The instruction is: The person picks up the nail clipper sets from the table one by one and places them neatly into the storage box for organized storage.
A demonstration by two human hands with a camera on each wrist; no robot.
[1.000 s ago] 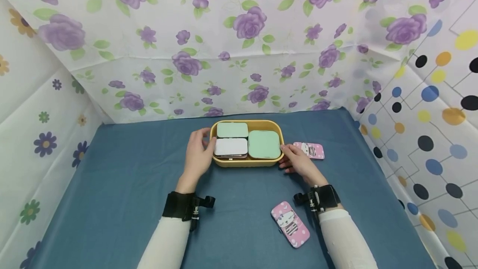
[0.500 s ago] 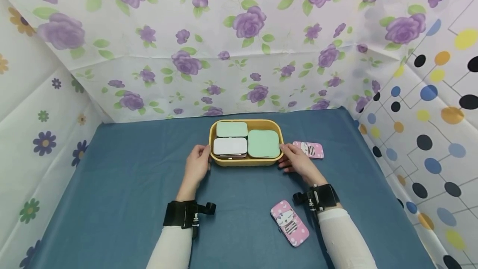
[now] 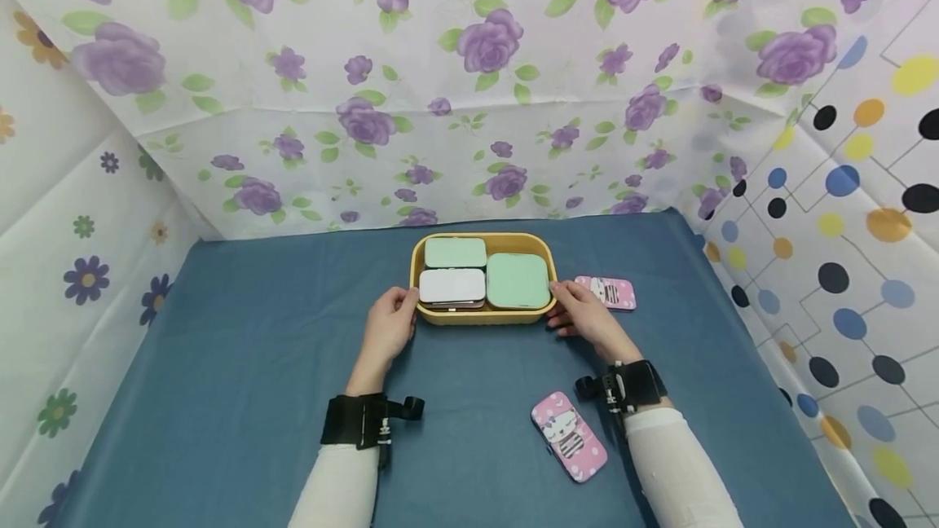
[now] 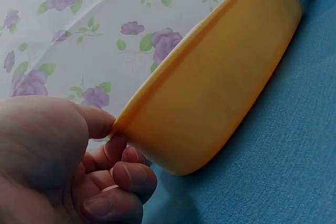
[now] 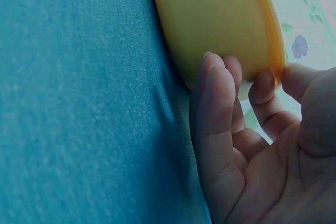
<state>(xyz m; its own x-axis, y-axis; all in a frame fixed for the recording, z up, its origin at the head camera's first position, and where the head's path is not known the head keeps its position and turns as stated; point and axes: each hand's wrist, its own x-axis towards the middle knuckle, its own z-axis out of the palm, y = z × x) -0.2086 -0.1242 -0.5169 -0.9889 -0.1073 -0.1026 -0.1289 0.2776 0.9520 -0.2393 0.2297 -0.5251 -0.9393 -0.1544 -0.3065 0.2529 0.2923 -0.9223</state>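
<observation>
A yellow plastic bin stands near the back of the blue cloth. Inside it, a white-topped tin lies at front left, a light green tin behind it, and a larger squarish green tin at right. My left hand pinches the bin's left rim between thumb and forefinger; in the left wrist view the other fingers curl below the yellow wall. At the opposite end, my right hand pinches the rim, and its remaining fingers extend along the outside in the right wrist view.
One pink cartoon-print case lies on the cloth in front, left of the right wrist. A second pink case lies just right of the bin, partly behind the right hand. A floral sheet hangs behind; patterned sheets flank both sides.
My left hand has drawn back slightly from the bin's left side, and its thumb and forefinger now pinch the rim nearer the front corner. The right hand and the bin look nearly unchanged.
</observation>
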